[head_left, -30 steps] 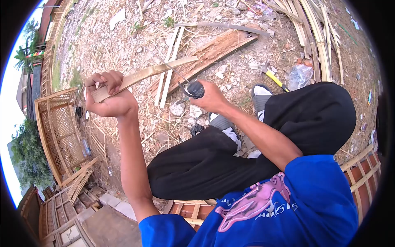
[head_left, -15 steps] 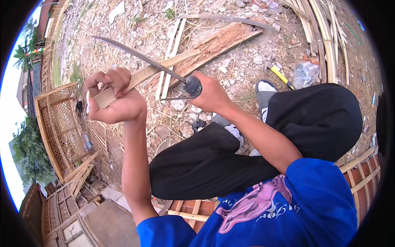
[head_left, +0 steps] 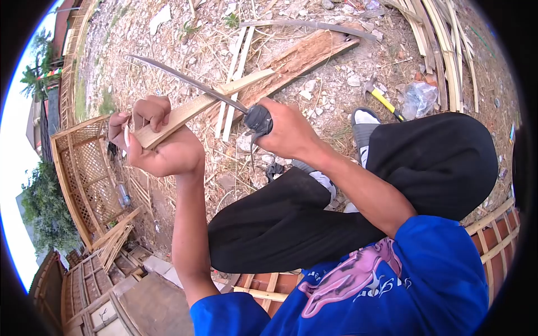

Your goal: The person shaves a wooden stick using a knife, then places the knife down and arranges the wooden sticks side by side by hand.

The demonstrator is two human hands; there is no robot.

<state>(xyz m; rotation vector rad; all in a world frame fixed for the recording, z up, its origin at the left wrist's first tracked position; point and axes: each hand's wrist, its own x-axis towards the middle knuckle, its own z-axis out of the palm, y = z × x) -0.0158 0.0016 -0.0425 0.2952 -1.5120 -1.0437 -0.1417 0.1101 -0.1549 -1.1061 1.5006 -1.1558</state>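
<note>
Well, the person's left hand point(head_left: 171, 150) is curled closed around the near end of a flat, pale wooden strip point(head_left: 188, 113), which slants away over the ground point(head_left: 330, 106), its far end in line with a weathered, reddish-brown plank point(head_left: 305, 60). The right hand point(head_left: 288, 133) is wrapped firmly about the black-bound handle point(head_left: 258, 120) of a long, dark, narrow metal blade point(head_left: 179, 71). That blade lies crosswise over the strip, tip pointing out beyond the left hand; I can't tell whether the two touch. A dark, thin strap point(head_left: 252, 154) dangles below the handle.

Under the far part of the strip, two slim, whitish laths point(head_left: 237, 84) rest on the rubble and straw. Near the person's shoe point(head_left: 365, 120) lies a hammer with a yellow-and-black handle point(head_left: 385, 103), just beside a crumpled, clear plastic bag point(head_left: 419, 101).
</note>
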